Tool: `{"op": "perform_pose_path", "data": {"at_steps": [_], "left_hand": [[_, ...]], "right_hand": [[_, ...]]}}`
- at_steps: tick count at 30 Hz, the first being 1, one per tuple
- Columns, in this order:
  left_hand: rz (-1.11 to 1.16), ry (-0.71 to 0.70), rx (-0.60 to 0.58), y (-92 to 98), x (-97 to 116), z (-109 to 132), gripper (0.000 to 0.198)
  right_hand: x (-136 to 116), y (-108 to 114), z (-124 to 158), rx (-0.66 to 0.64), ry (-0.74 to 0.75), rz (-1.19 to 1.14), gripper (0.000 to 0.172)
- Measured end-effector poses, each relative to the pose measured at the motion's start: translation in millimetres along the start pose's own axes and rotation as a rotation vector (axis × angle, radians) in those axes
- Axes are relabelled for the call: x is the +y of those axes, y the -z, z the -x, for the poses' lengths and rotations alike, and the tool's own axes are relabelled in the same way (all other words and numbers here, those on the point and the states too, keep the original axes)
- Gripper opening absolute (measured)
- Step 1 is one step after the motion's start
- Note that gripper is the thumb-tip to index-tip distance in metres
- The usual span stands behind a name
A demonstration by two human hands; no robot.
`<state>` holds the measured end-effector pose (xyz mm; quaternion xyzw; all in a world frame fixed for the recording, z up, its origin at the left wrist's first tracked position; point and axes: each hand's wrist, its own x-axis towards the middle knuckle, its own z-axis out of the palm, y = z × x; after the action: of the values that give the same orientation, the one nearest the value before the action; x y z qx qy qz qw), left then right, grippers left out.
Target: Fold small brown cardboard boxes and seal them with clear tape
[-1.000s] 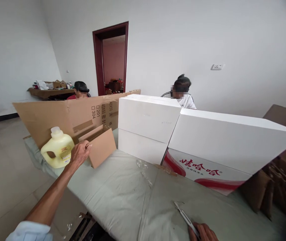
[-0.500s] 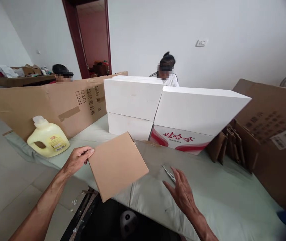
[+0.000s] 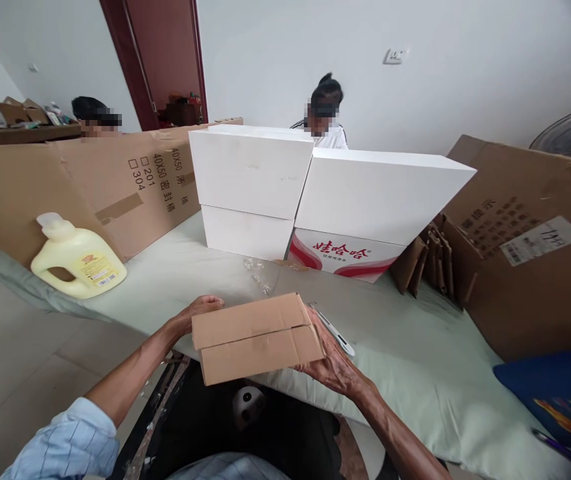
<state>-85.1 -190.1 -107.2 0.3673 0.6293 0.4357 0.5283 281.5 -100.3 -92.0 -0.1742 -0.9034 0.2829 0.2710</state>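
A small brown cardboard box (image 3: 255,353) is held up at the table's near edge, its seamed flap side facing me. My left hand (image 3: 200,313) grips the box's left end, with the fingers partly hidden behind it. At the other end my right hand (image 3: 333,367) clasps the box, its fingers along the side and underneath. Just beyond that hand, a slim pale tool (image 3: 338,335) like a utility knife lies on the green-covered table (image 3: 380,327).
White boxes (image 3: 250,173) stand stacked at the back, beside a red-and-white printed carton (image 3: 345,255). To the left are a yellow jug (image 3: 83,257) and a large carton (image 3: 140,180). Folded cardboard (image 3: 435,260) and another carton (image 3: 530,233) sit right. Two people are behind.
The box has turned from its flat face to its seamed side. My right hand has moved from near the pale tool to the box's right end. The view has shifted slightly.
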Motion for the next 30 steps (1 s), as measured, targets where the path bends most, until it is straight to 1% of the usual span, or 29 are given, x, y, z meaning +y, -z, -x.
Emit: {"op": "perform_pose_path", "data": {"at_steps": [4, 6, 7, 10, 12, 15, 18, 20, 21, 23, 25, 27, 28, 30], "left_hand": [[0.024, -0.124, 0.12, 0.0, -0.2, 15.8, 0.062], [0.032, -0.181, 0.163, 1.9, 0.8, 28.4, 0.064], [0.043, -0.216, 0.173, 2.4, 1.2, 35.0, 0.067], [0.07, -0.371, 0.15, 1.3, 1.1, 52.9, 0.09], [0.036, -0.46, 0.109, -0.4, 0.9, 61.4, 0.106], [-0.03, -0.515, 0.08, -2.2, 0.6, 68.1, 0.118], [-0.041, -0.537, 0.073, -3.1, 0.0, 69.5, 0.128], [-0.033, -0.531, 0.078, -4.3, -1.3, 68.8, 0.127], [-0.023, -0.535, 0.087, -5.3, -2.3, 68.3, 0.124], [0.001, -0.562, 0.111, -7.9, -5.4, 67.2, 0.115], [0.026, -0.599, 0.136, -10.9, -9.2, 66.7, 0.103], [0.04, -0.617, 0.152, -13.4, -12.6, 67.4, 0.09], [0.04, -0.618, 0.157, -14.2, -13.7, 68.3, 0.086], [0.021, -0.612, 0.152, -15.0, -14.4, 71.2, 0.08]], "right_hand": [[0.5, -8.1, 0.5, 0.056, -0.188, -0.172, 0.1], [-0.1, -11.2, -1.0, 0.077, -0.235, -0.23, 0.095], [-0.2, -12.8, -2.0, 0.085, -0.249, -0.255, 0.091], [-0.5, -18.9, -5.2, 0.107, -0.285, -0.297, 0.079], [-1.9, -23.7, -6.3, 0.115, -0.313, -0.293, 0.077], [-6.4, -28.8, -4.8, 0.127, -0.338, -0.256, 0.078], [-5.2, -26.1, 1.9, 0.091, -0.31, -0.191, 0.075], [6.4, -18.7, 10.5, 0.035, -0.262, -0.098, 0.071], [16.5, -13.7, 16.0, 0.021, -0.241, -0.03, 0.068], [43.7, -2.9, 29.1, 0.054, -0.233, 0.153, 0.06], [74.4, 6.0, 42.8, 0.135, -0.276, 0.366, 0.048], [99.8, 10.2, 54.6, 0.182, -0.349, 0.521, 0.037], [108.7, 10.3, 59.1, 0.188, -0.385, 0.561, 0.033], [117.8, 7.3, 64.7, 0.186, -0.439, 0.574, 0.028]]}}
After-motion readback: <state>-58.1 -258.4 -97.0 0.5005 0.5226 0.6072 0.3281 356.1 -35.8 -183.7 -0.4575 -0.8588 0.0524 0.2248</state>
